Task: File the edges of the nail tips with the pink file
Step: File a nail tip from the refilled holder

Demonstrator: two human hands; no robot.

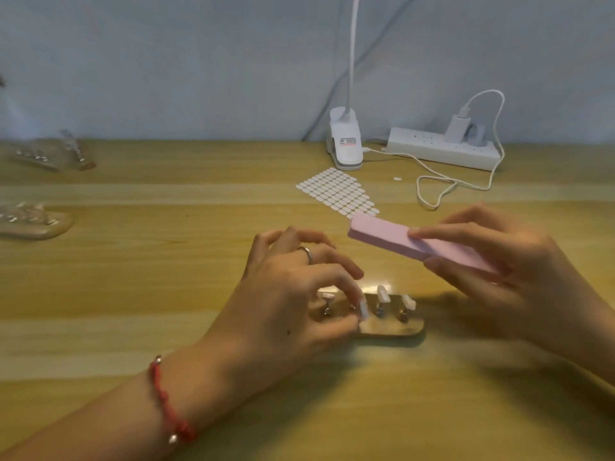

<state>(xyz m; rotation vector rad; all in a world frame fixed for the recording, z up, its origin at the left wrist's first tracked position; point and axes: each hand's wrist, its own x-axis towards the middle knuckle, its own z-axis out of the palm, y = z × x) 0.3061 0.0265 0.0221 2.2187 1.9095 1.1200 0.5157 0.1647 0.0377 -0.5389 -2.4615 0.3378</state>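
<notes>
Pinching one white nail tip (363,311) between thumb and forefinger, the left hand (293,294) reaches over the metal holder (396,328) that lies on the wooden table (133,261) close to the person. The other fingers arch loosely above it, one of them wearing a ring (307,252). Whether that tip sits on its post or is lifted free of it cannot be told, as the fingers cover the joint. Three more nail tips (382,293) stand on their own posts along the holder, one to the left of the pinched tip and two to its right. The right hand (519,277) grips the pink file (392,236), forefinger laid along its top face and the thumb curled round from below. The block's free end points left and a little away from the person. The file hovers above and behind the holder, well apart from every tip, so no filing contact shows. The step in hand looks like steadying a tip before the stroke. The next move probably calls for lowering the file's flat face to the pinched tip's edge and keeping the left-hand pinch firm, since so light a piece could twist or pop off its post. The left forearm comes in low from the near left, a red cord bracelet (166,404) on the wrist. The right wrist enters from the right edge, raised above the table.
</notes>
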